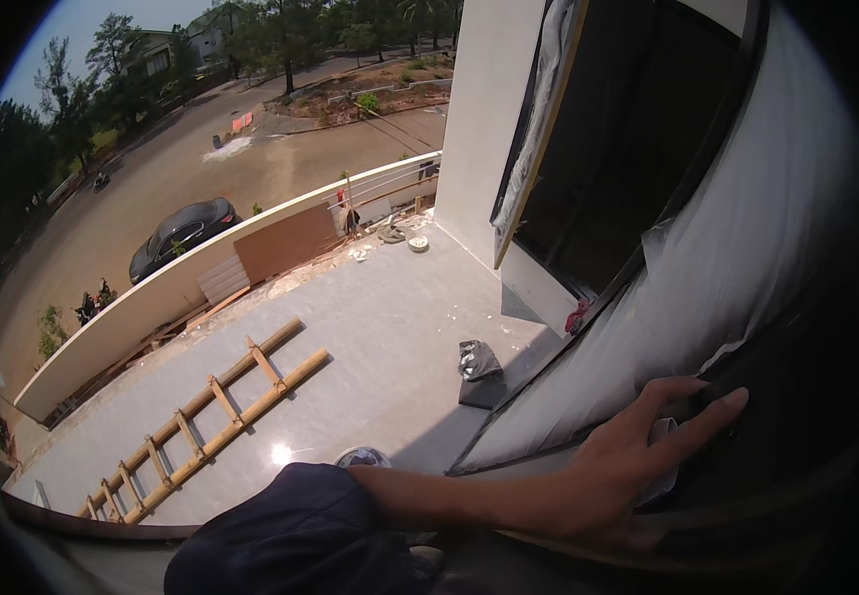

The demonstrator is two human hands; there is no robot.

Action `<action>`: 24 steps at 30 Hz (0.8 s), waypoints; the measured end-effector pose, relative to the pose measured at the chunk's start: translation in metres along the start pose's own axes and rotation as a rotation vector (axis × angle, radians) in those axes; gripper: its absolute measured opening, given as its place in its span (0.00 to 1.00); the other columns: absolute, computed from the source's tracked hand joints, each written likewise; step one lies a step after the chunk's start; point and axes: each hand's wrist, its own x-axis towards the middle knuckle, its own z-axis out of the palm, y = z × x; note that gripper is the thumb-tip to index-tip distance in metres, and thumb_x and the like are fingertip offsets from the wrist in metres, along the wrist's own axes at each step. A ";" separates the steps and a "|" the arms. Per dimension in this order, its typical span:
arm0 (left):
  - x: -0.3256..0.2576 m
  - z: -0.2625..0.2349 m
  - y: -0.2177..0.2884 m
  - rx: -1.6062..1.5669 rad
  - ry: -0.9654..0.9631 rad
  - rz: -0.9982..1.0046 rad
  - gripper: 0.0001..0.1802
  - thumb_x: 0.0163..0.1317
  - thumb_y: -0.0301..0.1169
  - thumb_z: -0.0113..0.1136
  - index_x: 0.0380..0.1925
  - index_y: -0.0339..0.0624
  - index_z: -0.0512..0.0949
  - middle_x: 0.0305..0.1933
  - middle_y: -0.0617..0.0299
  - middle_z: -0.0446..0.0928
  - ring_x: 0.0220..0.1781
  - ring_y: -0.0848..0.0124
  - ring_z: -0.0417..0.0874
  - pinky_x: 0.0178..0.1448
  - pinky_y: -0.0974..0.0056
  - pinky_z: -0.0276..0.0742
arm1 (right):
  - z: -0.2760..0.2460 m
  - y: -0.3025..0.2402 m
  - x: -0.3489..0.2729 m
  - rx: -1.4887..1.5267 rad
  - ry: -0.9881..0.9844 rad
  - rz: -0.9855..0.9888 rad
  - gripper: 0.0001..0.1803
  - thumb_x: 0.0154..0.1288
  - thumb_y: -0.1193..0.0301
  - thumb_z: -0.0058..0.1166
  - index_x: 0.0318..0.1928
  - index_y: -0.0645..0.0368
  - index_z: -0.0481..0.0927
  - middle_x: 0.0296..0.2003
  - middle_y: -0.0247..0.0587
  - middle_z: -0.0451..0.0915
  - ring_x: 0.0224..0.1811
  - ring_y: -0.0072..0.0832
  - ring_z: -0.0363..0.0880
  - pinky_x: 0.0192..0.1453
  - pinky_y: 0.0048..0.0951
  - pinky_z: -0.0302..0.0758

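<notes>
My left hand (638, 436) reaches across to the right from a dark blue sleeve (286, 531). Its fingers are stretched out and spread against a dark surface (797, 397) at the right. Beside the fingers and partly behind them shows a pale, translucent piece (663, 456), perhaps plastic; I cannot tell whether the hand presses on it. Translucent plastic sheeting (687, 268) hangs over a dark-framed panel just beyond the hand. My right hand does not show. The lower right is too dark to make out.
Far below, a bamboo ladder (191, 436) lies on a grey tiled floor (380, 327). A silver bag (479, 360), a white bucket (418, 242) and a partly hidden round container (363, 456) stand there. Beyond a low wall (132, 312), a dark car (186, 236) is parked.
</notes>
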 end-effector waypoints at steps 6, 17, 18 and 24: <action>0.005 -0.007 0.006 -0.043 -0.106 0.010 0.64 0.41 0.39 0.79 0.77 0.57 0.50 0.69 0.37 0.53 0.61 0.41 0.70 0.61 0.49 0.73 | -0.041 -0.021 -0.016 0.168 0.233 0.193 0.38 0.74 0.41 0.34 0.72 0.56 0.62 0.69 0.45 0.65 0.69 0.45 0.63 0.73 0.44 0.58; 0.012 0.001 -0.008 0.022 -0.102 0.189 0.64 0.38 0.30 0.71 0.76 0.41 0.44 0.62 0.40 0.58 0.65 0.44 0.66 0.65 0.46 0.70 | -0.071 0.012 -0.013 0.463 0.331 0.158 0.26 0.79 0.56 0.39 0.64 0.65 0.70 0.55 0.46 0.76 0.55 0.34 0.77 0.61 0.36 0.76; 0.013 0.002 -0.005 0.004 -0.101 0.199 0.64 0.37 0.29 0.73 0.76 0.40 0.46 0.63 0.38 0.58 0.64 0.43 0.66 0.66 0.48 0.69 | -0.072 0.004 -0.016 0.491 0.372 0.182 0.26 0.79 0.56 0.40 0.64 0.64 0.70 0.56 0.45 0.76 0.55 0.33 0.77 0.61 0.34 0.76; 0.016 0.001 -0.002 -0.049 -0.103 0.192 0.63 0.38 0.27 0.73 0.76 0.39 0.48 0.63 0.36 0.58 0.63 0.42 0.67 0.67 0.52 0.68 | -0.051 -0.026 -0.011 0.504 0.433 0.073 0.21 0.79 0.60 0.44 0.58 0.63 0.76 0.48 0.39 0.79 0.49 0.26 0.77 0.56 0.29 0.74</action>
